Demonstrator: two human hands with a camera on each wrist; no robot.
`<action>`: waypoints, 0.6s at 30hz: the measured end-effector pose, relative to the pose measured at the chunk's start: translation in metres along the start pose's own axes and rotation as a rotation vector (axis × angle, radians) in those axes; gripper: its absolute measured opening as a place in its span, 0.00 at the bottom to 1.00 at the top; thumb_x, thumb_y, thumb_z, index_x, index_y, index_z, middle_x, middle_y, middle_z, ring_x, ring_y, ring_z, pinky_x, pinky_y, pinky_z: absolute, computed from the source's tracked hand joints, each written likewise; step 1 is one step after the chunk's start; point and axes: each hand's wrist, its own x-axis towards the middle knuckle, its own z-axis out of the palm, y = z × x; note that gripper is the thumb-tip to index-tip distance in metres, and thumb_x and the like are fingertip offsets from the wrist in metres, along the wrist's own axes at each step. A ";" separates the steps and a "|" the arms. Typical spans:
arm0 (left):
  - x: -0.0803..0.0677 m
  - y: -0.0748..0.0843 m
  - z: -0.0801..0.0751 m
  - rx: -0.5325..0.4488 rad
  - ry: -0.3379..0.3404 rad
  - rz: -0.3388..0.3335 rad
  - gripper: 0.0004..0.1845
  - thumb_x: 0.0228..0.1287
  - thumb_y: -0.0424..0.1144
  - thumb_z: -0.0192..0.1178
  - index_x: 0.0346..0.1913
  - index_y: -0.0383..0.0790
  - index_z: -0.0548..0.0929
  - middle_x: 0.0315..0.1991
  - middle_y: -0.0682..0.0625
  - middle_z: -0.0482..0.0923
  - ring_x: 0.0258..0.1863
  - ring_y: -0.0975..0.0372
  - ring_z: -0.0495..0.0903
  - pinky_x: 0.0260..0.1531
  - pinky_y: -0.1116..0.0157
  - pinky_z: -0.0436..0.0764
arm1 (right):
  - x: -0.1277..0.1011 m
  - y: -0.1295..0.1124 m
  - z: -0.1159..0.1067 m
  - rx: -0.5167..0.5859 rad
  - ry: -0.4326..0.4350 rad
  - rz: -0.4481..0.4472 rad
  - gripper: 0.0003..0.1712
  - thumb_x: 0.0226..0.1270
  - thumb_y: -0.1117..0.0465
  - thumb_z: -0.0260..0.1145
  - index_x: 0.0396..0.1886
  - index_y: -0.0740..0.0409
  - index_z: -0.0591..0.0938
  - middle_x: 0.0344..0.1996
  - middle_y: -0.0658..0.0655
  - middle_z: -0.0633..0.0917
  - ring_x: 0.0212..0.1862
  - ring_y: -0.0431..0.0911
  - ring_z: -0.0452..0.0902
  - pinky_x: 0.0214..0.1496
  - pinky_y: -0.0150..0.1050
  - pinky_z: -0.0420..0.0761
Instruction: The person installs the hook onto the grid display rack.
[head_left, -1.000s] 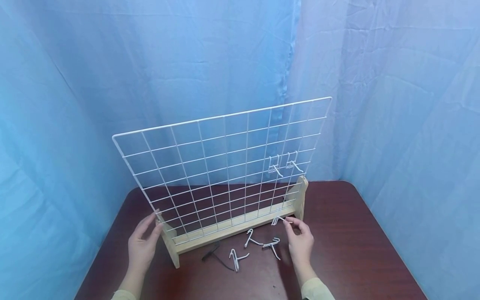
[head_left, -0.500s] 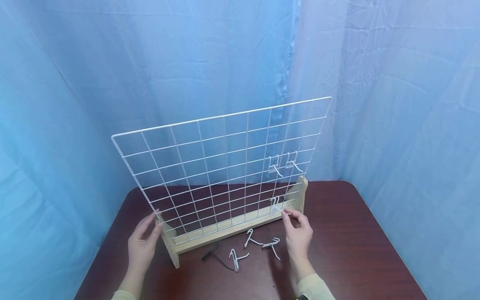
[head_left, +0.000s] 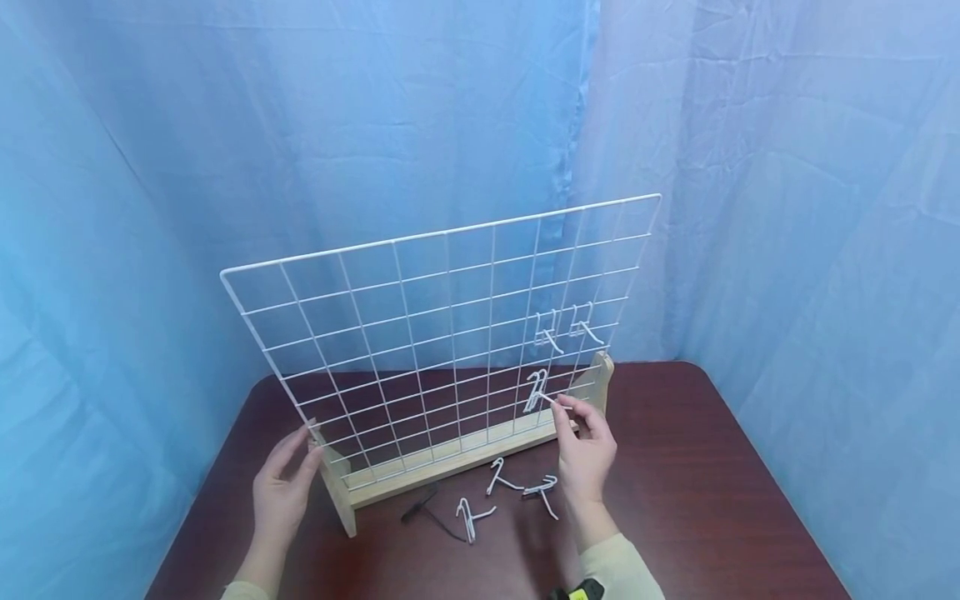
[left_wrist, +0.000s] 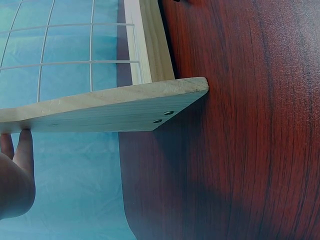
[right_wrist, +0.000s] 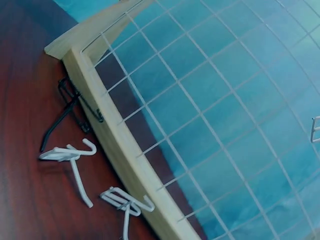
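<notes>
Overhead, from the head view, no writing or label can be read on anything. The right hand point(head_left: 583, 454) pinches a white wire hook point(head_left: 536, 390) between thumb and fingertips and holds it against the lower right part of the white wire grid point(head_left: 420, 333), just below two hung hooks point(head_left: 564, 329). The left hand point(head_left: 283, 487) rests with relaxed, nearly straight fingers on the near left wooden foot point(head_left: 335, 487) of the grid's stand. Three loose white hooks point(head_left: 504, 496) and a black hook point(head_left: 427, 512) lie on the dark red desk point(head_left: 712, 500) just near of the stand, left of the right wrist. Bare desk lies to the right of the stand, out to the rounded far right corner. Next, the left wrist view shows the wooden foot point(left_wrist: 115, 107) edge-on on the desk, with fingertips point(left_wrist: 22, 150) against its end. Lastly, the right wrist view shows the grid point(right_wrist: 225, 100), the stand's rail point(right_wrist: 120, 160), two white hooks point(right_wrist: 95, 175) and the black hook point(right_wrist: 70, 110) beside the rail; the hand itself is out of that view.
</notes>
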 end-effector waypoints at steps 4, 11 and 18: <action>0.000 0.001 0.000 -0.016 -0.003 0.027 0.21 0.65 0.23 0.62 0.60 0.34 0.80 0.54 0.60 0.79 0.57 0.74 0.72 0.52 0.79 0.77 | 0.004 -0.006 0.009 -0.038 -0.004 -0.054 0.08 0.56 0.84 0.67 0.37 0.84 0.81 0.33 0.59 0.84 0.40 0.39 0.79 0.45 0.28 0.82; -0.001 0.004 0.000 -0.025 -0.005 0.025 0.20 0.66 0.24 0.62 0.60 0.32 0.79 0.53 0.68 0.77 0.56 0.75 0.72 0.51 0.79 0.77 | 0.009 -0.013 0.021 -0.110 -0.019 -0.161 0.07 0.54 0.84 0.69 0.34 0.80 0.83 0.32 0.70 0.82 0.40 0.40 0.76 0.44 0.30 0.81; -0.001 0.002 0.000 -0.033 0.003 0.035 0.20 0.65 0.23 0.62 0.59 0.35 0.81 0.54 0.61 0.79 0.56 0.74 0.73 0.51 0.79 0.77 | 0.012 -0.019 0.029 -0.178 -0.009 -0.228 0.07 0.53 0.82 0.70 0.34 0.76 0.85 0.31 0.71 0.83 0.40 0.39 0.76 0.44 0.28 0.80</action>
